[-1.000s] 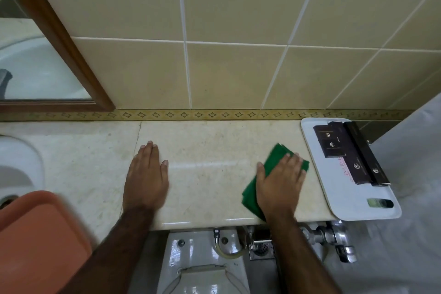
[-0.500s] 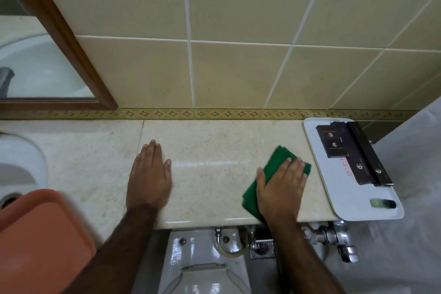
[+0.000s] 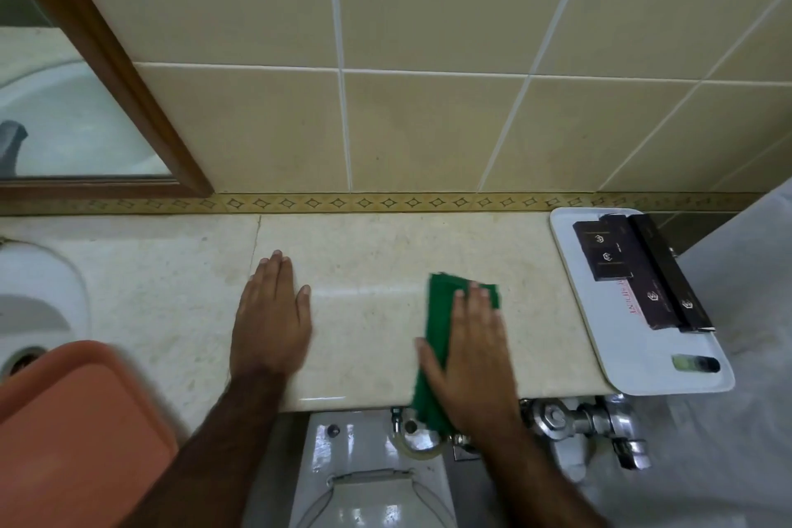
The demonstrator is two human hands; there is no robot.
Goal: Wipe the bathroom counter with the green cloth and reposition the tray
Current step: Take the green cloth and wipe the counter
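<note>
Two hands lie flat on the counter (image 3: 377, 253). The left hand (image 3: 271, 319) is palm down with fingers extended together, its grip holding nothing. The right hand (image 3: 471, 352), well apart, presses open-palmed on the green cloth (image 3: 441, 309), which lies folded near the front edge and overhangs it. The white tray (image 3: 617, 356) sits at the counter's right end, carrying dark boxes (image 3: 634, 270).

Lighting even, warm, moderately dim; source not visible. Soft glare streaks on counter (image 3: 385, 253) front edge and toilet tank (image 3: 364, 442). Right hand (image 3: 471, 352) slightly motion-blurred. Wide-angle bending of tile lines toward edges.
</note>
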